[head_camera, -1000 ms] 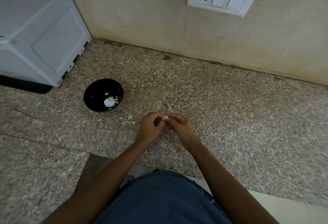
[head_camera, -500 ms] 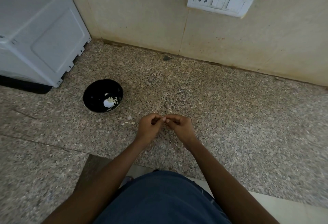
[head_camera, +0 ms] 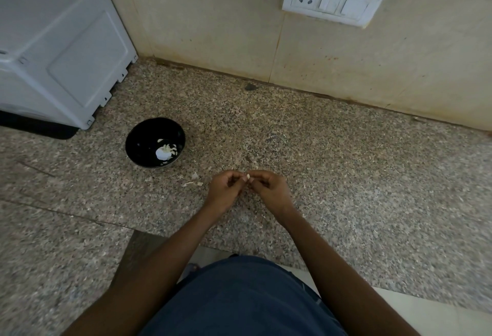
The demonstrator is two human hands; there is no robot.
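Note:
A small pale garlic clove (head_camera: 248, 176) is pinched between the fingertips of both hands, just above the speckled granite counter (head_camera: 346, 175). My left hand (head_camera: 226, 189) and my right hand (head_camera: 269, 187) meet at the clove with fingers curled. A black bowl (head_camera: 138, 146) stands to the left of my hands, and white peeled cloves (head_camera: 165, 151) lie in it. A few bits of papery peel (head_camera: 195, 179) lie on the counter between the bowl and my left hand.
A white appliance (head_camera: 61, 50) stands at the back left on the counter. A beige wall runs along the back with a white socket-and-switch plate (head_camera: 332, 0). The counter's front edge (head_camera: 399, 298) is near my body.
My hands stay in the same spot. The pale clove shows between the fingertips again after being almost hidden half a second ago.

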